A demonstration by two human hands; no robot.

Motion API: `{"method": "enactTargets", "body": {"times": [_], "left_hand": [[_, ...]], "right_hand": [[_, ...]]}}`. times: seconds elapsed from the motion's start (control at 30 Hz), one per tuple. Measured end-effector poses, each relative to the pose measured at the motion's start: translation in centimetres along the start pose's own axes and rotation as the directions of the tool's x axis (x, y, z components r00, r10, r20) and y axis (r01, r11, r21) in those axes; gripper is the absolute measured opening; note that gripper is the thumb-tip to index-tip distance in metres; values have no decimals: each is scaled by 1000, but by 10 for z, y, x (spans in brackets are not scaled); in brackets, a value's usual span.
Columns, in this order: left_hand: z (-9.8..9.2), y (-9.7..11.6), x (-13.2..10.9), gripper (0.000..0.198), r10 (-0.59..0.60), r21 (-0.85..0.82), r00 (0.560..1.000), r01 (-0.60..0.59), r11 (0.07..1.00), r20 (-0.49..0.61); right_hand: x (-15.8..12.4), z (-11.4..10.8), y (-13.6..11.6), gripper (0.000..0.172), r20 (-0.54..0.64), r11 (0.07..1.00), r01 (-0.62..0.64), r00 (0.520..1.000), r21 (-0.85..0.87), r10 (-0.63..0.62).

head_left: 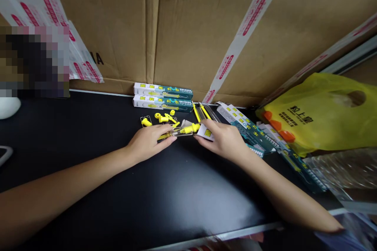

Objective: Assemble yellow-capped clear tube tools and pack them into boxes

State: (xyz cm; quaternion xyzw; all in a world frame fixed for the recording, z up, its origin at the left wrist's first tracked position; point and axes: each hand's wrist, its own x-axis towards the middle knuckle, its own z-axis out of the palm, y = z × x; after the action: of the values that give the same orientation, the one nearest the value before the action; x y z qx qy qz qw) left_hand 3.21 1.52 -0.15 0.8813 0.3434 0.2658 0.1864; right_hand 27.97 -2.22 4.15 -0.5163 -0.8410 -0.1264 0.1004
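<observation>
My left hand (150, 140) pinches one end of a clear tube with yellow parts (181, 131), held just above the black table (88, 141). My right hand (225, 139) grips a small white box with a yellow label (206, 132) at the tube's other end, fingers closed round it. Small loose yellow parts (163, 119) lie just beyond my left hand. Two more yellow-and-clear tubes (202, 112) lie behind my right hand. Two long white and teal boxes (162, 97) sit stacked side by side against the cardboard.
Large taped cardboard cartons (188, 27) wall off the back. A heap of flat teal and white boxes (256, 135) spreads to the right, beside a yellow plastic bag (321, 113) and clear plastic wrapping (344, 170). A white object (8, 106) sits far left.
</observation>
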Motion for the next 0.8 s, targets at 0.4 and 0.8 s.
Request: {"method": "enactTargets", "body": {"times": [0.4,0.8], "left_hand": [[1,0,-2,28,52,133,998,-57,989,41],[1,-7,0,29,29,178,1000,-29,984,1]], "right_hand": [[-1,-4,-1,27,109,983,183,978,-25,-179],[0,-2,3,26,78,978,151,987,-145,-140]]}}
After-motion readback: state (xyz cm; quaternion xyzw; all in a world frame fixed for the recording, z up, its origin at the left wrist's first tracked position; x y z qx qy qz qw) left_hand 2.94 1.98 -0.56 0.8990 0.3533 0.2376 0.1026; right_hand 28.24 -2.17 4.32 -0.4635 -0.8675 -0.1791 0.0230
